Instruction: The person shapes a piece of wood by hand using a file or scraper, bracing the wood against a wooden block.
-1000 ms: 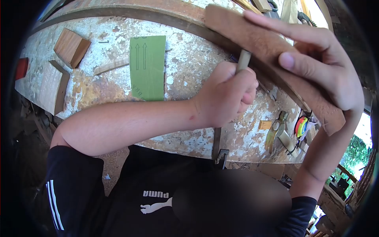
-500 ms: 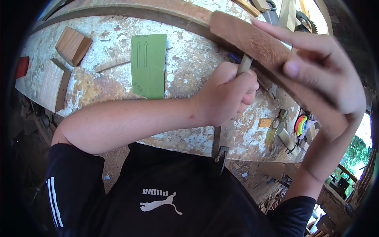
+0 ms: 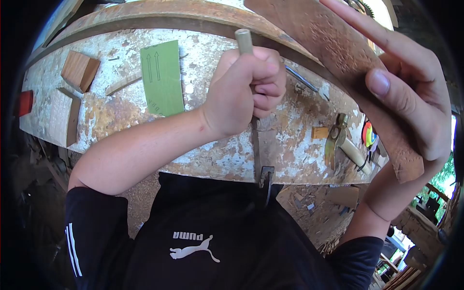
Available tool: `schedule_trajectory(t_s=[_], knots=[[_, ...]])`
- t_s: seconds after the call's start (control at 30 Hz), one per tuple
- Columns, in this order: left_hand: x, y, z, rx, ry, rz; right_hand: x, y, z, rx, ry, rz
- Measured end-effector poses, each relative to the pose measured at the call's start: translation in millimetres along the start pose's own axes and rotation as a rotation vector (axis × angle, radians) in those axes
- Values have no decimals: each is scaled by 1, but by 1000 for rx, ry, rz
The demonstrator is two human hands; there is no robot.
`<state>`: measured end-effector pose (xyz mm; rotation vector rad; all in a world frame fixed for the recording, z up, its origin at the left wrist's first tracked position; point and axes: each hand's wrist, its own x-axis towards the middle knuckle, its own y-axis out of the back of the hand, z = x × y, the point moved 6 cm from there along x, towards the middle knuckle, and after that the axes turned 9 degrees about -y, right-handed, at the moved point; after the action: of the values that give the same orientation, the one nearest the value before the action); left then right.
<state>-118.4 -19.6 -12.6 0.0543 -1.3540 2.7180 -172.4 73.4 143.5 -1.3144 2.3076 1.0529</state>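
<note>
My left hand (image 3: pixel 246 89) is closed in a fist around the round wooden handle of what looks like a chisel (image 3: pixel 244 41), held upright; the blade is hidden beneath the fist. Just below the fist a narrow dark strip of wood (image 3: pixel 256 150) runs to a metal clamp (image 3: pixel 266 179) at the bench's near edge. Raised at the right, my right hand (image 3: pixel 411 92) grips a long brown wooden block (image 3: pixel 328 41) with a dented face, thumb on the near side. The block is apart from the chisel handle.
On the paint-worn bench (image 3: pixel 208 159) lie a green sandpaper sheet (image 3: pixel 162 79), wood blocks (image 3: pixel 79 71) at left, a thin stick (image 3: pixel 123 86), a hammer (image 3: pixel 338 137) and a tape measure (image 3: pixel 369 135) at right. A long curved wooden piece (image 3: pixel 159 19) spans the back.
My right hand has lifted the wooden block away from the chisel handle, up and to the right. My left hand, still gripping the chisel, has shifted left and up in view.
</note>
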Motion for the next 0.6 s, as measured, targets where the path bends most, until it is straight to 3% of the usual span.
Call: schedule_trajectory(t_s=[0.6], knots=[[-1,-2,-3,53,25,8,-8,-2,-17,-47,13,25]])
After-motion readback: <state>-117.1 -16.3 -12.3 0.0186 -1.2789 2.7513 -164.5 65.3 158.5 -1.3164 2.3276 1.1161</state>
